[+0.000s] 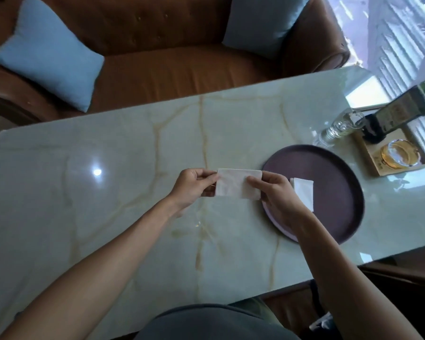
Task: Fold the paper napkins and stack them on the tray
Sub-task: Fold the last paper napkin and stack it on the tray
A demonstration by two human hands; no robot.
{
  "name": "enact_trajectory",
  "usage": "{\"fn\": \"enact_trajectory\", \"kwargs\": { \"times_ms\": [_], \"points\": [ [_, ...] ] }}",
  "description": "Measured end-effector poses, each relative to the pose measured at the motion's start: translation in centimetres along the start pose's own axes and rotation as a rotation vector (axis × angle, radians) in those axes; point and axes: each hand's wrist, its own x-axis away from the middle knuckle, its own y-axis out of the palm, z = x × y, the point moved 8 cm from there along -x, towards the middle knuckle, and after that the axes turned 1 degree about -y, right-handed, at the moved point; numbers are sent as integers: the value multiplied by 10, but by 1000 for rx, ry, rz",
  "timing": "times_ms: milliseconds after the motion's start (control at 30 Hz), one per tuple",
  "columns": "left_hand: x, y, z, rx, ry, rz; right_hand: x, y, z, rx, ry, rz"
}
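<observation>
Midair, both hands (pinching napkin (238,184))

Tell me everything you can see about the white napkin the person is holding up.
The napkin is plain white paper, folded into a flat rectangle that is wider than tall, with a faint upright crease right of its middle. It is held above the marble table, just left of the round dark tray. The left hand pinches its left edge and the right hand pinches its right edge, with the thumb lying across the front. Nothing else touches it.
</observation>
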Motion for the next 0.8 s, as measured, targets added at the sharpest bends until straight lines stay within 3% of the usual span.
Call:
{"fn": "enact_trajectory", "kwargs": {
  "times_ms": [167, 367, 533, 700, 800],
  "points": [
    [-25, 61, -1, -128, 16, -48, 14, -50, 17, -147, 47, 140],
    [-54, 135, 4, -335, 92, -126, 26, -127, 52, -168, 99, 336],
    [-84, 196, 10, -529, 183, -196, 34, -171, 73, -156, 125, 397],
    [-109, 243, 3, -629, 89, -365, 33, -206, 91, -205, 171, 514],
    [-124, 255, 1, -709, 111, -335, 28, -216, 100, -215, 206, 531]
  ]
}}
